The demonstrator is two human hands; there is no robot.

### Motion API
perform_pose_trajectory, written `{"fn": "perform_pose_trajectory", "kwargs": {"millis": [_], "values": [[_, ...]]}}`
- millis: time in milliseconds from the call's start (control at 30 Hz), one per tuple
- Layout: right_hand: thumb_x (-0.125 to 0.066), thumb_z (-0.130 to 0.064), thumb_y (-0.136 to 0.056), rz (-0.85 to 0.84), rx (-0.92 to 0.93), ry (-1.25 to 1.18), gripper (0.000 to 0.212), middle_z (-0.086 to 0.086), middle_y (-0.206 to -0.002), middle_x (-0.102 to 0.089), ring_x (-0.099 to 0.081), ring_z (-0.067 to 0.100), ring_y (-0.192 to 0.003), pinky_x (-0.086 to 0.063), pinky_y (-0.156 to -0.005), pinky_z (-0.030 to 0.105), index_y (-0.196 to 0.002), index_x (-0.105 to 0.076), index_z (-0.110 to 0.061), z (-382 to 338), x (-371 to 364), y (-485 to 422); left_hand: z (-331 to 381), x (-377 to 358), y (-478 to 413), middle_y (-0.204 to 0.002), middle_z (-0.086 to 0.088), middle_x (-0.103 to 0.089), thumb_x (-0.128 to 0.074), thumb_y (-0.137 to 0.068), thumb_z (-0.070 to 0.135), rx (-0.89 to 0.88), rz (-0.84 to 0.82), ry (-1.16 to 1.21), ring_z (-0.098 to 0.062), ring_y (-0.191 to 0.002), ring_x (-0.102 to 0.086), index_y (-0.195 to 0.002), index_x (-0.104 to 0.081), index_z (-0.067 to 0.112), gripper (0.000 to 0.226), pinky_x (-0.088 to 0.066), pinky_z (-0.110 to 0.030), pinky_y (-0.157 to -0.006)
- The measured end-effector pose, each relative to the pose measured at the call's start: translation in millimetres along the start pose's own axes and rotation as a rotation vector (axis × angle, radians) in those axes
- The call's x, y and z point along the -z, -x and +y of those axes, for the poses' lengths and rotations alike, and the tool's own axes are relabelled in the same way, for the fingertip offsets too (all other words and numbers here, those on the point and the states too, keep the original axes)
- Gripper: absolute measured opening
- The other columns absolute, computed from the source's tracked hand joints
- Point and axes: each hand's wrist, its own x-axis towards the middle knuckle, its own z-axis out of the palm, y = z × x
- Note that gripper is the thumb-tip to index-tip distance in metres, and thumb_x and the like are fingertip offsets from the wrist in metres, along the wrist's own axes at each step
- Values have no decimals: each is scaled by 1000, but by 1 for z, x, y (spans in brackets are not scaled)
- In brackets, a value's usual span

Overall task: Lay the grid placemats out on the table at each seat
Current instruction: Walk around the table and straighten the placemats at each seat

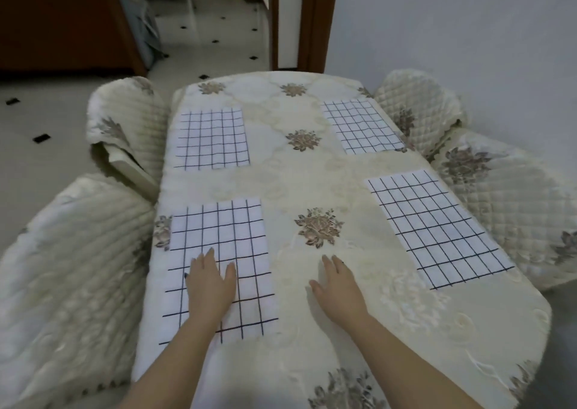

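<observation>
Several white placemats with dark grid lines lie flat on the cream flowered tablecloth (pixel 312 174). One is at the near left (pixel 237 240), one at the far left (pixel 212 138), one at the far right (pixel 362 125), one at the near right (pixel 437 227). My left hand (pixel 210 283) rests palm down on the near left placemat, fingers spread. My right hand (pixel 335 283) lies flat on the bare cloth beside it, holding nothing.
Quilted cream chairs stand along the sides: near left (pixel 68 283), far left (pixel 125 127), far right (pixel 415 108), near right (pixel 512 199). A tiled floor and a doorway (pixel 218 33) lie beyond the table. A pale wall (pixel 452 27) is at the right.
</observation>
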Motion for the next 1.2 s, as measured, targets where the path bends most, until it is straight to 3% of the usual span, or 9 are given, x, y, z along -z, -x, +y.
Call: {"fn": "perform_pose_trajectory", "kwargs": {"millis": [233,300,467,567,600,833,1000,1133,1200], "values": [[-52,-31,-92,13,-18,-212,54,5,-140,-42,-42,22,-125,-37,-99,30,-142,-39,-15,-75,-41,14,-67,67,9,-125,-24,-54,-59,-88,23,200,89,121,-36,-106,-53,-128,-48,0,48,-48,-46,-88],[-54,-30,-91,2,-85,-340,55,8,-137,-44,-49,22,-120,-39,-96,30,-141,-40,-13,-86,-45,14,-75,79,8,-108,-19,-59,-59,-87,16,235,86,204,-30,-86,-53,-114,-51,-2,33,-46,-39,-73],[-56,-29,-90,19,-242,-378,55,16,-134,-48,-51,29,-117,-39,-90,31,-138,-42,-7,-100,-50,10,-87,90,2,-101,-2,-56,-53,-91,16,352,2,349,-20,-82,-50,-122,-50,0,35,-39,-32,-73],[-57,-27,-88,-16,-304,-335,50,14,-128,-53,-53,28,-112,-37,-80,28,-131,-46,-4,-98,-52,7,-91,86,-2,-76,-5,-50,-55,-88,16,443,-92,300,-18,-65,-40,-86,-49,10,8,-29,-30,-57],[-58,-26,-87,-27,-315,-332,45,13,-122,-56,-54,26,-104,-35,-77,27,-125,-49,-4,-97,-52,6,-94,81,-6,-66,-3,-39,-56,-86,13,476,-96,309,-18,-61,-35,-74,-41,11,19,-24,-30,-55],[-65,-21,-76,-26,-314,-260,22,2,-59,-49,-44,16,-54,-31,-52,28,-62,-51,-14,-90,-56,-3,-103,75,-17,-72,-13,-58,-64,-74,10,558,-96,256,-30,-71,-59,-72,-54,1,14,-40,-28,-59],[-67,-15,-74,-11,-335,-290,24,6,-63,-45,-49,23,-59,-26,-51,27,-61,-47,-13,-94,-61,-8,-104,70,-18,-63,-12,-58,-66,-70,8,538,-88,233,-24,-55,-53,-63,-55,2,14,-34,-22,-46],[-68,-15,-75,-2,-335,-312,25,6,-61,-51,-47,21,-59,-30,-50,26,-59,-49,-11,-97,-64,-14,-111,62,-21,-50,-6,-46,-65,-65,4,476,-78,275,-20,-49,-43,-44,-47,15,29,-29,-23,-54],[-69,-15,-73,7,-343,-338,24,5,-60,-54,-51,22,-61,-34,-53,26,-57,-51,-12,-98,-66,-15,-110,63,-21,-57,-5,-47,-65,-68,3,454,-63,266,-19,-56,-42,-53,-51,19,25,-31,-24,-59]]}}
